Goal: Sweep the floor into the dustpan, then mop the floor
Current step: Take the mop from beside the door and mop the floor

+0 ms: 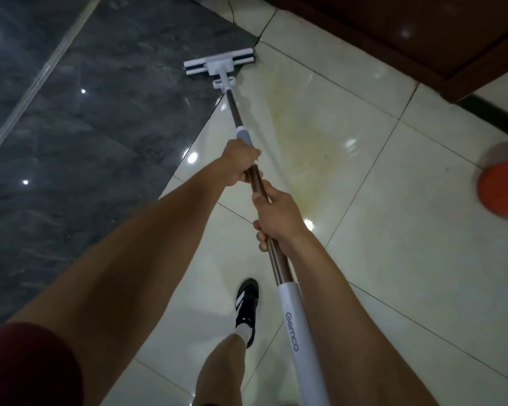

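I hold a flat mop with both hands. Its white and dark blue head (220,61) lies on the floor far ahead, at the seam between dark grey tiles and white tiles. The metal pole (234,108) runs back toward me and ends in a white grip sleeve (298,332). My left hand (238,165) grips the pole just below a grey collar. My right hand (276,218) grips the pole lower down, closer to my body. A yellowish wet smear (308,148) spreads over the white tile to the right of the pole.
Dark grey tiles (79,127) fill the left side, glossy white tiles (393,259) the right. A brown wooden cabinet base (423,39) stands at the top right. An orange round object (502,189) sits at the right edge. My shoe (246,306) is below the pole.
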The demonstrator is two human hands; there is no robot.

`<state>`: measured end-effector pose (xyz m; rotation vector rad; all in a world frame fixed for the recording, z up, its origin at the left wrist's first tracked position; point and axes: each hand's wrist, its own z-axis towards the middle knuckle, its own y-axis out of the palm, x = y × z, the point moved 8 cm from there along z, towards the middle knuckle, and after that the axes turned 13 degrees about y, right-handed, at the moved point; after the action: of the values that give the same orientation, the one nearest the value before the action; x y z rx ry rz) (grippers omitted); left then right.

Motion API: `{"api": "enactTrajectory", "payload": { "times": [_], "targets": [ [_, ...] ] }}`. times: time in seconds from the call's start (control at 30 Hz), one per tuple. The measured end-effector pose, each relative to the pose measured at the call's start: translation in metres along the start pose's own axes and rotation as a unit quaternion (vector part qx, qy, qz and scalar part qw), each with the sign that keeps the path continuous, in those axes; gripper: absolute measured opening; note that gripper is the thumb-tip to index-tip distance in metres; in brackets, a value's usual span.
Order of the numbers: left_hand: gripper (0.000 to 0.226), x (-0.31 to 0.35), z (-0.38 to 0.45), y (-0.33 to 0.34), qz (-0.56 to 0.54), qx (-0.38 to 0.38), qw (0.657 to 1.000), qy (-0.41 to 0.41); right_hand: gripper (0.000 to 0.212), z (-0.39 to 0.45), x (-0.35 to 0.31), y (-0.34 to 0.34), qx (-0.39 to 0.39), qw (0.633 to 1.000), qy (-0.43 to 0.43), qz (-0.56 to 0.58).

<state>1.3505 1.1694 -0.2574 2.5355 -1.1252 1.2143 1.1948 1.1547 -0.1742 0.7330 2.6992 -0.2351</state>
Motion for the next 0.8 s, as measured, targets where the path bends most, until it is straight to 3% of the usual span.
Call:
{"api": "enactTrajectory", "payload": {
  "times": [0.33, 0.57, 0.8],
  "targets": [
    [0.019, -0.048, -0.076, 0.021, 0.064, -0.038, 0.997, -0.015, 0.040, -0.044, 0.092, 0.010, 0.004, 1.000, 0.013, 0.010],
    [0.021, -0.127, -0.184, 0.081, 0.102, -0.087, 0.991, -0.012, 0.045, -0.116, 0.221, -0.018, 0.045, 0.999, 0.015, -0.001],
    [0.018, -0.225, -0.310, 0.145, 0.114, -0.127, 0.985, -0.007, 0.040, -0.183, 0.380, -0.036, 0.029, 0.999, -0.001, 0.039]
  ]
}}
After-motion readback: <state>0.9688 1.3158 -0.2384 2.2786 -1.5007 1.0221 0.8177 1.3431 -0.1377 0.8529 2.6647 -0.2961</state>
